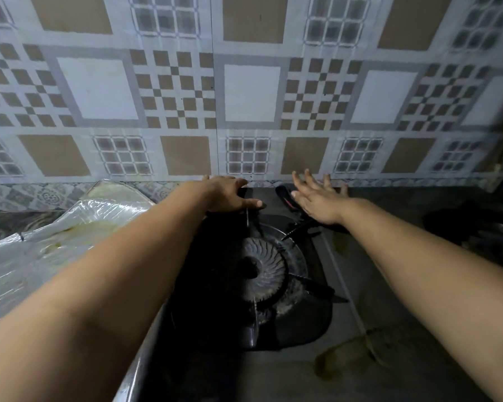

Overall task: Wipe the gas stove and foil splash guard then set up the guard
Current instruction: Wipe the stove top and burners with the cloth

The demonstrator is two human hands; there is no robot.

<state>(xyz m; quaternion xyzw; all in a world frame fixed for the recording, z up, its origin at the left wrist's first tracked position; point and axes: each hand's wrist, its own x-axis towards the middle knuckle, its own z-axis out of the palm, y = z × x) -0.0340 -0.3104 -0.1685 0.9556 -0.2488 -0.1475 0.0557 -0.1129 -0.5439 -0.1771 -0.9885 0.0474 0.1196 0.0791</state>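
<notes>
The black gas stove (296, 320) lies below me, with its round burner (262, 271) and pan supports in the middle. My left hand (230, 195) curls over the stove's far left edge, thumb on top and fingers behind. My right hand (317, 198) hovers open with fingers spread over the far right corner, holding nothing. The foil splash guard (55, 227) lies crumpled and stained on the counter to the left, partly hidden by my left forearm.
A patterned tile wall (250, 94) rises right behind the stove. A black part with a red mark (285, 195) sticks up by my right hand. Brown stains (349, 355) mark the grey counter on the right. Dark objects (476, 224) sit at the far right.
</notes>
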